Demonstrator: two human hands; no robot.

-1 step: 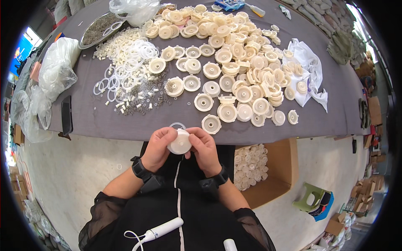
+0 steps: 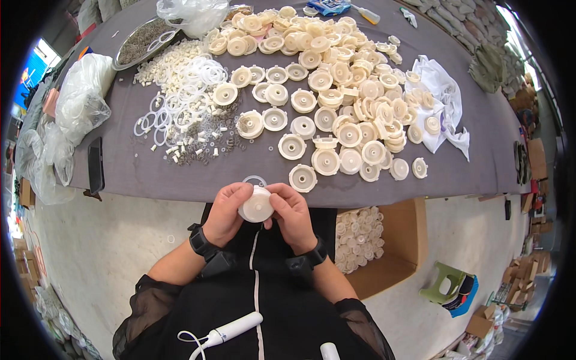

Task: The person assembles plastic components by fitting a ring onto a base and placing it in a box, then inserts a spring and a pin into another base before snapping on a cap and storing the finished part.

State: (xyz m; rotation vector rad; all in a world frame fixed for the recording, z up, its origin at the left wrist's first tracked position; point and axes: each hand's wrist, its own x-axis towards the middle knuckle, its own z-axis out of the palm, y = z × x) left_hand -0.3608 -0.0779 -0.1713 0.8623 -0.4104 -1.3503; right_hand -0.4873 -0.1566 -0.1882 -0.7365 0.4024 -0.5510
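Both hands hold a round, off-white plastic cap [image 2: 257, 207] just in front of the table edge. My left hand [image 2: 227, 210] has its thumb and fingers closed on the cap's left side. My right hand [image 2: 292, 216] grips the right side, thumb against the cap and fingertips partly hidden behind it. Just beyond the cap shows a translucent ring [image 2: 255, 178]; whether it lies on the table or touches the cap, I cannot tell. Closest on the tabletop is a cream cap [image 2: 303, 178] lying hollow side up.
Many cream caps [image 2: 342, 72] cover the grey-clothed table [image 2: 240, 171]. Left of them lie clear rings [image 2: 171, 102], small white plugs [image 2: 174, 66], springs and a metal tray [image 2: 123, 57]. A cardboard box [image 2: 408, 240] of caps stands below right; a white cloth [image 2: 441, 90] lies at right.
The held cap has tilted slightly and sits a touch lower and to the left between my fingers. My hands have barely shifted, and the table is unchanged.
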